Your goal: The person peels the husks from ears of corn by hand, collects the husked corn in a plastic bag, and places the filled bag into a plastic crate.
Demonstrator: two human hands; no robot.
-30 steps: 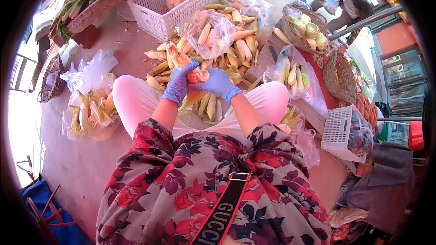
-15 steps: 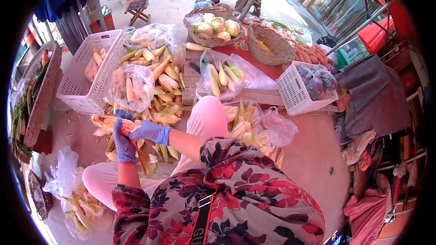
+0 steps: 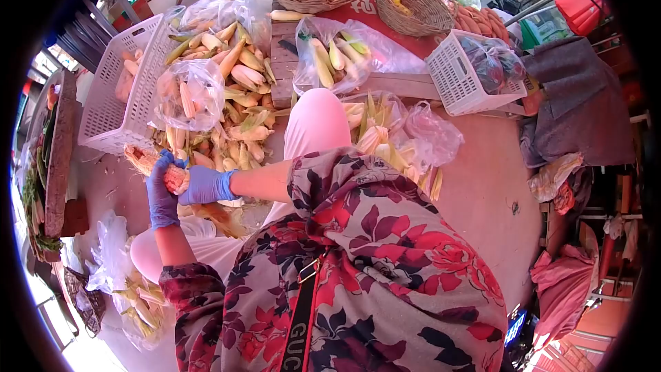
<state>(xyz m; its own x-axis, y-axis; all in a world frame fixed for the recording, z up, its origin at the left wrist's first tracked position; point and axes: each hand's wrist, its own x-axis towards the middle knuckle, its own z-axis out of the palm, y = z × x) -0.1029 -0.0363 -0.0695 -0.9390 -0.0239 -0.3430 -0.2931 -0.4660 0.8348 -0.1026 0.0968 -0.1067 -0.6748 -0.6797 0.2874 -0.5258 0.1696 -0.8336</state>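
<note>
A great heap of corn sprawls over the floor out front, with the white crate flanking it on the left and a clear bag of cobs slumped on top. And here's the action: one rough, reddish ear, up off the floor, ahead of the left knee and just beyond the heap's near left edge!

The left hand is closed right round its middle, a firm wrap. The right hand is curled in at the near end, its fingertips out of sight, so how hard it squeezes can't be told. Smart handling, one would judge, means left clamped, right working close to the end, wrists turning against each other rather than bending the ear; smooth gloves could slip on it.

Now the line of it: long axis on a slant, far end pointing forward and left towards the crate's lower corner, near end back and right into the right hand. How far it tips up or down, this angle won't tell.
</note>
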